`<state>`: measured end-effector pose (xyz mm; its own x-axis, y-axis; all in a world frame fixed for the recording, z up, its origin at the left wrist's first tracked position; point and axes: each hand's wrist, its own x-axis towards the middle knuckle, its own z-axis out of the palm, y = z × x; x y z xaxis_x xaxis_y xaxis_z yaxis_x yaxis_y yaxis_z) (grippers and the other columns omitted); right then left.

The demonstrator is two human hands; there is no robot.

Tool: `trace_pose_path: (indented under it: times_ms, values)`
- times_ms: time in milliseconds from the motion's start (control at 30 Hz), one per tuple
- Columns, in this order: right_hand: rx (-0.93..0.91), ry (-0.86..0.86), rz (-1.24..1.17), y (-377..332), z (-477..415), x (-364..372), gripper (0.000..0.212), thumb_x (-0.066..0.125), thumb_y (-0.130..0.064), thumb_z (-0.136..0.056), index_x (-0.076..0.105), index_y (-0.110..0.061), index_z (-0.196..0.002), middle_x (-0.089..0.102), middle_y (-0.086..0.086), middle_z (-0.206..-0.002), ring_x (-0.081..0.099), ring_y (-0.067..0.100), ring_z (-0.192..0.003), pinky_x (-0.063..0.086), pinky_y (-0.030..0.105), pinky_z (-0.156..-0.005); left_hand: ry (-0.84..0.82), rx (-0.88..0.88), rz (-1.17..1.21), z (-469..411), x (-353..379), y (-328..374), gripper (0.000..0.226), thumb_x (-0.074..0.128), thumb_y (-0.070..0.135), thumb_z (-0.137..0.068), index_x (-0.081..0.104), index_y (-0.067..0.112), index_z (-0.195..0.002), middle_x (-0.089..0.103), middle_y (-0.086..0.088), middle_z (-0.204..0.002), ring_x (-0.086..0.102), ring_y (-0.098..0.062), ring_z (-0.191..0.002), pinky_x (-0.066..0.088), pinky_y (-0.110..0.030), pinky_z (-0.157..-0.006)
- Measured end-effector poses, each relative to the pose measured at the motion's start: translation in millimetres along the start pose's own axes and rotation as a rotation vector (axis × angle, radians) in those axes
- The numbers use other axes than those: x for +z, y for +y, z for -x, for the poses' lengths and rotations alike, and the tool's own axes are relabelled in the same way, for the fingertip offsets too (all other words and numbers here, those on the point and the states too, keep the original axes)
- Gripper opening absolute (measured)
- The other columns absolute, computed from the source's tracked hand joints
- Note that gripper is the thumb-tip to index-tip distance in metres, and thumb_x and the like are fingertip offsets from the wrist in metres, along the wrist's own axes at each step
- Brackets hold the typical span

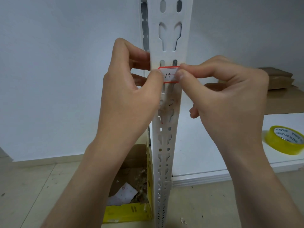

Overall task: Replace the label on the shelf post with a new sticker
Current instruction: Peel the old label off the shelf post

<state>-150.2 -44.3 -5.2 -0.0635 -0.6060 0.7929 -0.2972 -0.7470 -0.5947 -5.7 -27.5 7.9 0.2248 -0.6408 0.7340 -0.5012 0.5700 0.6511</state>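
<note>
Left hand (pixel 130 89) thumb, right hand (pixel 225 89) pinched fingers press red-bordered sticker (pixel 169 74) against shelf post (pixel 166 137); tape roll (pixel 283 140) right of post.

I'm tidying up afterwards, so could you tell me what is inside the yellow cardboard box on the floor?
The yellow cardboard box holds white paper scraps and brownish shavings; the left hand and forearm hide the rest.
</note>
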Motion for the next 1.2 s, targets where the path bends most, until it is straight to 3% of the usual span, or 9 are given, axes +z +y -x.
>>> trace_pose_path:
  times_ms: [100,267,433,567,733,800,933,1100,1200]
  values:
    - [-0.001,-0.075,0.049,0.8,-0.1,1.7,0.01,0.082,-0.024,-0.087,0.078,-0.033,-0.088,0.066,-0.006,-0.087,0.061,0.021,-0.051,0.053,0.036,-0.046,0.003,-0.005,0.01,0.4,-0.2,1.4,0.02,0.061,0.021,-0.089,0.045,0.03,-0.095,0.067,0.016,-0.095,0.072,-0.006,-0.091,0.061,-0.022,-0.07]
    - [0.055,0.027,-0.053,-2.4,-0.9,-1.6,0.007,0.078,-0.019,-0.09,0.079,-0.026,-0.089,0.073,-0.011,-0.084,0.064,0.016,-0.049,0.046,0.016,-0.041,-0.004,-0.025,0.008,0.8,-0.7,1.3,0.019,0.062,0.024,-0.09,0.046,0.026,-0.099,0.067,0.015,-0.098,0.074,-0.013,-0.09,0.063,-0.026,-0.071]
    - [-0.011,-0.027,0.041,-0.4,-0.8,1.8,0.009,0.081,-0.026,-0.087,0.079,-0.033,-0.091,0.06,-0.01,-0.079,0.06,0.022,-0.052,0.053,0.038,-0.047,0.001,-0.025,0.013,0.4,-0.9,2.3,0.02,0.062,0.025,-0.088,0.047,0.025,-0.1,0.068,0.013,-0.099,0.073,-0.012,-0.092,0.063,-0.026,-0.073]
    - [0.016,0.04,-0.053,-1.6,0.2,0.0,0.01,0.077,-0.019,-0.091,0.077,-0.028,-0.091,0.071,-0.013,-0.082,0.066,0.011,-0.056,0.048,0.019,-0.042,-0.008,-0.035,0.012,1.2,-0.4,3.0,0.019,0.062,0.027,-0.089,0.045,0.03,-0.096,0.068,0.014,-0.099,0.075,-0.014,-0.092,0.063,-0.025,-0.072]
    - [-0.068,0.012,0.073,4.1,1.8,6.2,0.009,0.079,-0.024,-0.089,0.077,-0.031,-0.093,0.063,-0.008,-0.082,0.062,0.019,-0.055,0.05,0.035,-0.045,-0.004,-0.036,0.015,1.3,0.3,3.4,0.019,0.061,0.025,-0.088,0.046,0.026,-0.1,0.066,0.016,-0.097,0.072,-0.01,-0.09,0.061,-0.02,-0.071]
    - [-0.058,0.001,0.056,4.6,2.6,5.7,0.006,0.08,-0.022,-0.089,0.079,-0.027,-0.093,0.063,-0.003,-0.082,0.061,0.02,-0.051,0.048,0.029,-0.043,-0.004,-0.035,0.021,1.2,0.0,3.3,0.018,0.061,0.024,-0.089,0.047,0.025,-0.1,0.067,0.015,-0.098,0.072,-0.011,-0.091,0.061,-0.02,-0.07]
    - [-0.007,0.07,-0.052,3.6,1.2,2.5,0.01,0.076,-0.017,-0.092,0.077,-0.027,-0.094,0.07,-0.012,-0.082,0.067,0.012,-0.057,0.048,0.016,-0.042,-0.008,-0.036,0.024,1.2,-0.2,3.0,0.018,0.061,0.026,-0.09,0.046,0.025,-0.1,0.069,0.013,-0.101,0.075,-0.015,-0.09,0.062,-0.022,-0.071]
    - [-0.074,-0.038,0.056,6.1,1.7,8.6,0.011,0.079,-0.022,-0.089,0.077,-0.032,-0.091,0.064,-0.003,-0.085,0.061,0.019,-0.053,0.052,0.038,-0.047,0.008,-0.028,0.031,0.6,1.0,2.3,0.019,0.063,0.022,-0.09,0.047,0.027,-0.099,0.067,0.016,-0.099,0.072,-0.009,-0.092,0.061,-0.02,-0.07]
    - [-0.075,-0.005,-0.038,3.7,4.7,10.9,0.01,0.076,-0.016,-0.091,0.076,-0.026,-0.093,0.07,-0.004,-0.086,0.068,0.018,-0.062,0.054,0.037,-0.046,0.006,-0.027,0.04,0.9,-0.1,2.1,0.02,0.064,0.021,-0.09,0.047,0.031,-0.096,0.067,0.017,-0.097,0.072,-0.007,-0.092,0.061,-0.021,-0.072]
